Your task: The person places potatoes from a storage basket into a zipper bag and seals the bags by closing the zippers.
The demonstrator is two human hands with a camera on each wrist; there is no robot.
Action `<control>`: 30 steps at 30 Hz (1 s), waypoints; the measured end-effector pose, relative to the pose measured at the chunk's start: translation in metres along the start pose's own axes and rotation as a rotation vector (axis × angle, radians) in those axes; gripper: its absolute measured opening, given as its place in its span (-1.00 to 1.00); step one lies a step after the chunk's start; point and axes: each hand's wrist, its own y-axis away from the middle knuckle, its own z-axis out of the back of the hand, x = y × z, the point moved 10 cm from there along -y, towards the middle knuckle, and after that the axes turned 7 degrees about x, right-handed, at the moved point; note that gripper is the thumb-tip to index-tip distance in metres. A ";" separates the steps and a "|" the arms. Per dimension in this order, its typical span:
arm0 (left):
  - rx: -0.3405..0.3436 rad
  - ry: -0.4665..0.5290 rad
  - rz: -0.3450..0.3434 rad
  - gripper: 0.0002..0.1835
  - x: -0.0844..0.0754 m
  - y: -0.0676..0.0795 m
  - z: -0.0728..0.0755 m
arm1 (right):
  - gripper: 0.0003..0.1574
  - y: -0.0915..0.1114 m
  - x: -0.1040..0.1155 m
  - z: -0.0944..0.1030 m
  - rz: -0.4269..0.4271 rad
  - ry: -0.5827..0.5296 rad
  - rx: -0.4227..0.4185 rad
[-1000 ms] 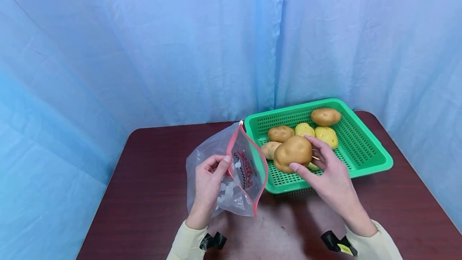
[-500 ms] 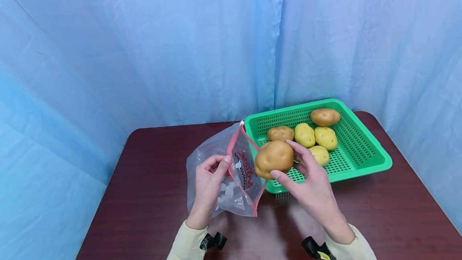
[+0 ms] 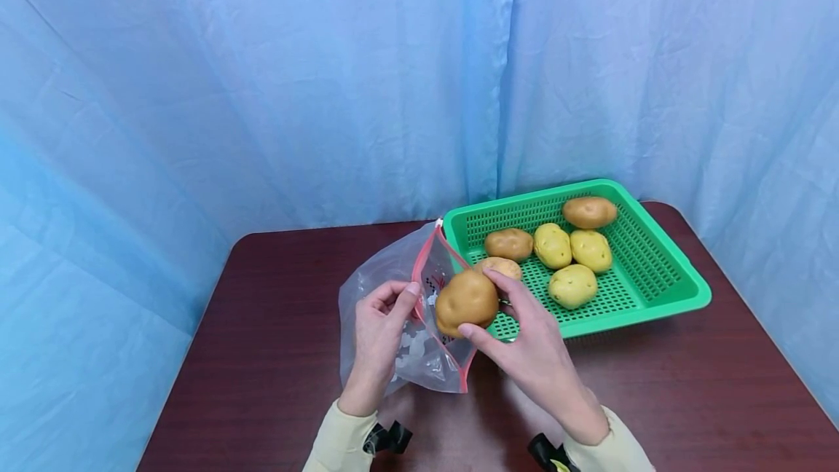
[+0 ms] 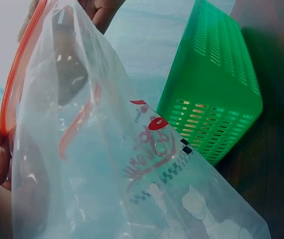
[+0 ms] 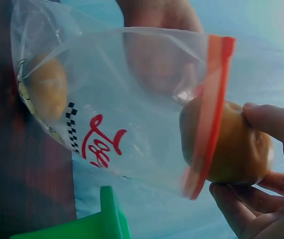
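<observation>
My left hand [image 3: 380, 326] pinches the red zip edge of a clear zip bag [image 3: 376, 275], whose mouth gapes toward the right. A large brown potato [image 3: 467, 301] is gripped between the thumb and fingers of my right hand [image 3: 534, 348]. In the right wrist view that potato is partly through the red-rimmed mouth. Another brown potato [image 5: 50, 87] shows through the plastic near the bag's bottom. From the left wrist, the held potato appears as a dark shape behind the film.
A green basket [image 3: 675, 304] stands just right of the bag on the dark red table [image 3: 262, 355]. Several potatoes lie in it, among them a yellow potato [image 3: 573, 286] and a brown potato [image 3: 590, 212]. Blue curtains [image 3: 367, 93] hang behind the table.
My right hand has carried the large brown potato leftward from over the basket to the bag's mouth. The left hand and the bag have stayed in place.
</observation>
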 end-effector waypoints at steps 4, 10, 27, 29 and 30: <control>0.001 -0.006 -0.006 -0.80 -0.001 0.000 0.000 | 0.02 -0.001 0.004 -0.006 0.034 0.119 0.014; 0.001 -0.010 -0.018 -0.80 -0.003 0.000 0.001 | 0.03 -0.002 0.010 -0.011 0.120 0.254 0.002; -0.024 0.016 -0.048 -0.78 -0.009 -0.003 0.005 | -0.12 -0.004 -0.002 -0.045 0.009 0.246 0.261; -0.025 0.030 -0.050 -0.77 -0.009 -0.003 0.006 | -0.14 -0.002 -0.003 -0.046 0.005 0.207 0.286; -0.023 0.037 -0.053 -0.77 -0.010 -0.003 0.006 | -0.17 -0.001 -0.004 -0.046 0.005 0.183 0.295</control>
